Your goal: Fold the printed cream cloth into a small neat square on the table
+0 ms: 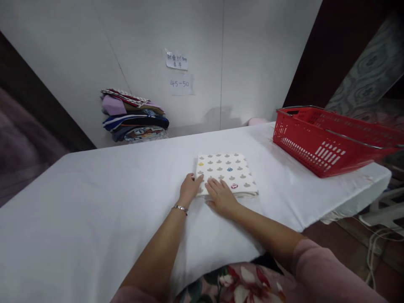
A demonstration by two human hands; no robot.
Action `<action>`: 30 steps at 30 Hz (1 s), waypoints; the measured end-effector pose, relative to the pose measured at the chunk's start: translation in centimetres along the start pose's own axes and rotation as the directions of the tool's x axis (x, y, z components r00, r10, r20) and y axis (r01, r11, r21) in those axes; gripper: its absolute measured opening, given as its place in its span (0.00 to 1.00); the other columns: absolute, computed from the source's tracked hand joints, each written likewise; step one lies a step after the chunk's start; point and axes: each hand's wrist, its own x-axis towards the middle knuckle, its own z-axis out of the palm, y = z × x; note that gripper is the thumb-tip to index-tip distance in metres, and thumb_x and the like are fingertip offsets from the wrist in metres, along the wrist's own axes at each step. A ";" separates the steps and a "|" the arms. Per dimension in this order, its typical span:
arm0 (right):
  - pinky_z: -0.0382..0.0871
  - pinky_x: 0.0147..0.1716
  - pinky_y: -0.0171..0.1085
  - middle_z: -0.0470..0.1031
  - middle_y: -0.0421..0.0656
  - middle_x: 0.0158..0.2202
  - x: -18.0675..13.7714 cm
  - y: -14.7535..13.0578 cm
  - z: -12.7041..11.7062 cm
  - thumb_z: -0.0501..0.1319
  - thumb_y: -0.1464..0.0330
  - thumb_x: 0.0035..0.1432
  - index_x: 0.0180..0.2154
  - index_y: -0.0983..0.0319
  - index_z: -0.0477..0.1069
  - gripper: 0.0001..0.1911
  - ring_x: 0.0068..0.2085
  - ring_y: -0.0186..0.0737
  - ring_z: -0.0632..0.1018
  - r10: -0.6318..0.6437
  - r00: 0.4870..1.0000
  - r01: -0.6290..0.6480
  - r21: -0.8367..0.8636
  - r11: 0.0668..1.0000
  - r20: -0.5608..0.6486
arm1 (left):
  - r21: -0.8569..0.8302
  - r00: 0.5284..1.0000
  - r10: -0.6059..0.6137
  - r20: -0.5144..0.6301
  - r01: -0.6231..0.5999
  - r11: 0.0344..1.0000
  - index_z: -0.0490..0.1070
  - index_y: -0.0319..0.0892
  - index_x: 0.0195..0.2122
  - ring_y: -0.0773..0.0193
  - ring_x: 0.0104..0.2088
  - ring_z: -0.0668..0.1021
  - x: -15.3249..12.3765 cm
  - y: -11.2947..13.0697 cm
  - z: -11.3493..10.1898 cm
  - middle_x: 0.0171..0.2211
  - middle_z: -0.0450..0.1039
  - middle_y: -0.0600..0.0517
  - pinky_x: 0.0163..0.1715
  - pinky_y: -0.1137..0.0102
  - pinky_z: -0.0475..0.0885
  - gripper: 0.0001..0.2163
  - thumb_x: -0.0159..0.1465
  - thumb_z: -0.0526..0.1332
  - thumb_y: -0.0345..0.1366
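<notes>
A folded white cloth [229, 170] with small grey, blue and red prints lies in the middle of the white table [94, 202]. My left hand [189, 188] curls around the cloth's near left corner, with a bracelet on that wrist. My right hand [221, 194] lies flat on the cloth's near edge, fingers stretched out.
A stack of folded clothes [134, 115] sits at the back left against the wall. A red plastic basket [331, 139] stands at the table's right end. Two paper notes [178, 71] are stuck on the wall. The table's right edge drops off past the basket.
</notes>
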 end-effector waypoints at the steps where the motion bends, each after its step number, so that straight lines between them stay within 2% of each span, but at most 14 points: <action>1: 0.41 0.66 0.47 0.44 0.35 0.67 -0.3 0.1 -0.4 0.53 0.58 0.59 0.66 0.47 0.31 0.41 0.67 0.46 0.45 -0.006 1.000 0.006 0.020 1.000 -0.002 | 0.012 1.000 0.017 -0.006 -0.017 1.000 0.63 0.37 0.54 0.55 0.49 0.74 -0.8 0.0 0.2 0.52 0.70 0.41 0.46 0.67 0.67 0.26 0.60 0.58 0.50; 4: 0.39 0.65 0.46 0.45 0.40 0.67 -1.8 1.6 -1.5 0.52 0.61 0.60 0.67 0.51 0.39 0.37 0.67 0.46 0.47 0.019 0.998 -0.015 0.081 0.997 -0.056 | 0.032 0.998 0.055 -0.018 -0.054 0.998 0.60 0.37 0.56 0.54 0.53 0.71 -2.4 -0.1 0.5 0.55 0.67 0.40 0.49 0.67 0.65 0.26 0.60 0.58 0.47; 6: 0.41 0.65 0.49 0.48 0.44 0.66 -3.3 3.7 -2.0 0.52 0.61 0.61 0.65 0.51 0.48 0.31 0.66 0.47 0.49 0.129 0.978 -0.107 0.140 0.984 -0.162 | 0.026 0.999 0.049 -0.014 -0.049 0.998 0.60 0.37 0.56 0.53 0.52 0.71 -2.9 -0.1 0.6 0.54 0.68 0.40 0.48 0.66 0.65 0.25 0.62 0.57 0.47; 7: 0.43 0.64 0.51 0.50 0.45 0.66 -4.2 5.0 -2.2 0.52 0.60 0.61 0.63 0.52 0.53 0.29 0.66 0.49 0.50 0.221 0.949 -0.179 0.196 0.964 -0.226 | 0.022 0.998 0.053 -0.016 -0.053 0.998 0.61 0.37 0.56 0.53 0.51 0.72 -2.9 -0.2 0.6 0.54 0.68 0.41 0.48 0.66 0.65 0.25 0.62 0.56 0.47; 9: 0.49 0.62 0.52 0.53 0.50 0.65 -5.7 7.5 -2.2 0.54 0.58 0.59 0.61 0.59 0.59 0.29 0.65 0.52 0.54 0.454 0.831 -0.315 0.401 0.860 -0.322 | 0.011 0.997 0.076 -0.030 -0.076 0.997 0.63 0.37 0.55 0.52 0.50 0.72 -2.8 -0.3 0.6 0.52 0.70 0.41 0.47 0.65 0.65 0.23 0.62 0.55 0.46; 11: 0.58 0.58 0.48 0.60 0.53 0.62 -6.7 9.6 -2.0 0.57 0.56 0.55 0.59 0.61 0.61 0.32 0.62 0.52 0.61 0.688 0.697 -0.418 0.666 0.617 -0.200 | -0.001 0.994 0.096 -0.048 -0.096 0.995 0.64 0.37 0.54 0.52 0.48 0.73 -2.6 -0.4 0.8 0.51 0.71 0.42 0.45 0.65 0.65 0.22 0.63 0.55 0.45; 12: 0.62 0.56 0.47 0.64 0.54 0.59 -6.9 10.4 -1.9 0.59 0.56 0.53 0.59 0.62 0.62 0.34 0.58 0.52 0.66 0.748 0.654 -0.443 0.745 0.499 -0.112 | -0.005 0.994 0.099 -0.056 -0.099 0.995 0.64 0.37 0.54 0.52 0.48 0.73 -2.5 -0.4 0.8 0.51 0.71 0.42 0.45 0.65 0.65 0.22 0.63 0.55 0.45; 13: 0.65 0.53 0.46 0.67 0.54 0.56 -6.9 10.8 -1.7 0.60 0.55 0.52 0.59 0.63 0.62 0.35 0.55 0.51 0.70 0.776 0.629 -0.459 0.787 0.412 -0.039 | -0.007 0.993 0.098 -0.060 -0.098 0.995 0.64 0.38 0.54 0.52 0.48 0.73 -2.4 -0.4 0.9 0.51 0.71 0.42 0.45 0.65 0.65 0.22 0.63 0.55 0.45; 15: 0.68 0.50 0.44 0.70 0.53 0.54 -6.6 11.3 -1.5 0.62 0.56 0.49 0.58 0.65 0.62 0.36 0.51 0.50 0.73 0.781 0.625 -0.469 0.810 0.352 0.023 | -0.008 0.994 0.091 -0.063 -0.091 0.996 0.65 0.39 0.53 0.53 0.48 0.73 -2.4 -0.5 1.0 0.50 0.71 0.43 0.45 0.66 0.64 0.21 0.63 0.54 0.45; 19: 0.71 0.44 0.43 0.73 0.50 0.49 -5.0 12.4 -1.7 0.66 0.65 0.42 0.55 0.64 0.66 0.35 0.45 0.48 0.76 0.767 0.641 -0.423 0.849 0.316 0.034 | -0.009 0.995 0.076 -0.067 -0.077 0.997 0.65 0.41 0.53 0.55 0.47 0.74 -2.9 -0.4 1.2 0.49 0.72 0.44 0.44 0.67 0.64 0.20 0.64 0.53 0.46; 22: 0.72 0.38 0.42 0.75 0.47 0.44 -3.9 14.5 -2.4 0.66 0.70 0.40 0.52 0.64 0.68 0.33 0.39 0.46 0.77 0.763 0.646 -0.344 0.886 0.310 -0.016 | -0.028 0.995 0.087 -0.049 -0.089 0.996 0.65 0.41 0.52 0.56 0.46 0.74 -4.0 0.0 2.0 0.48 0.72 0.43 0.43 0.67 0.65 0.19 0.64 0.54 0.45; 26: 0.69 0.40 0.43 0.75 0.53 0.44 -3.8 17.2 -3.3 0.61 0.70 0.48 0.48 0.66 0.71 0.22 0.41 0.47 0.76 0.750 0.651 -0.442 0.743 0.502 -0.119 | -0.150 0.981 0.194 0.031 -0.187 0.971 0.65 0.42 0.52 0.59 0.43 0.75 -5.3 0.3 3.4 0.46 0.73 0.45 0.41 0.69 0.66 0.20 0.61 0.58 0.44; 28: 0.66 0.47 0.45 0.72 0.55 0.49 -4.3 17.3 -3.3 0.59 0.69 0.52 0.44 0.65 0.73 0.16 0.48 0.50 0.73 0.738 0.655 -0.471 0.675 0.568 -0.163 | -0.239 0.982 0.183 0.049 -0.167 0.957 0.65 0.43 0.54 0.61 0.39 0.76 -5.4 0.0 3.7 0.44 0.74 0.46 0.39 0.71 0.68 0.21 0.61 0.60 0.43; 30: 0.59 0.54 0.45 0.68 0.53 0.55 -5.0 16.4 -3.1 0.57 0.70 0.55 0.41 0.62 0.74 0.12 0.56 0.51 0.67 0.672 0.696 -0.428 0.605 0.672 -0.253 | -0.313 0.988 0.148 0.039 -0.128 0.941 0.65 0.43 0.54 0.64 0.35 0.77 -5.2 -0.5 3.6 0.44 0.74 0.47 0.36 0.71 0.69 0.21 0.60 0.60 0.41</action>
